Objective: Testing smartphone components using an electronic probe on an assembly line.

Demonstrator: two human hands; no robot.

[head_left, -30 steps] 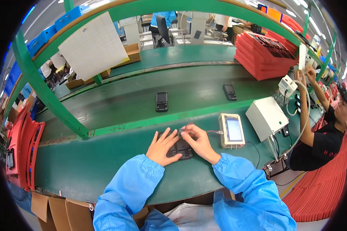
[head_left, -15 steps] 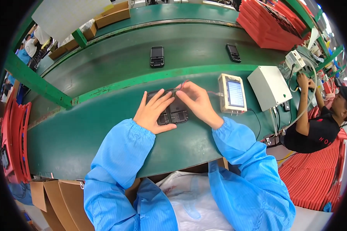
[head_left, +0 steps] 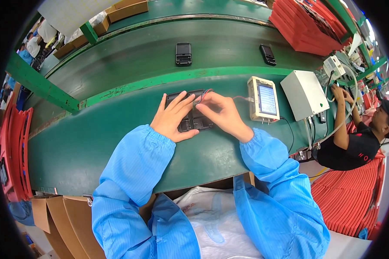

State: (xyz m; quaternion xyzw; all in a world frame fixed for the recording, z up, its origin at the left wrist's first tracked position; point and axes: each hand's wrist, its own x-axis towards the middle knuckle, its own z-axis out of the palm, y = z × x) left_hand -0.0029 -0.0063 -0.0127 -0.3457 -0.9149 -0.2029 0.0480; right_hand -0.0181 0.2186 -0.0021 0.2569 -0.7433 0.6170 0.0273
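Note:
Two black handheld devices, one beside the other, lie on the green bench under my hands; the right-hand device [head_left: 202,121] has its open lower end showing. My left hand [head_left: 173,117] rests over them with its fingers spread, thumb at the lower edge of the left-hand device [head_left: 185,125]. At the upper part of the right-hand device, my right hand [head_left: 222,113] pinches the end of thin red and dark wires [head_left: 208,91]. Its fingertips hide the very tip. The wires run right to a cream-framed meter [head_left: 251,101] with a lit screen.
A white box [head_left: 304,96] with cables stands right of the meter. Beyond a green rail, two black handheld devices [head_left: 183,54] [head_left: 267,55] lie on the belt. Red trays are stacked back right [head_left: 296,30] and far left [head_left: 16,146]. A co-worker [head_left: 348,142] works at right.
The whole view has shifted slightly, with the bench items now a little higher and further right. Both hands keep nearly the same pose over the devices.

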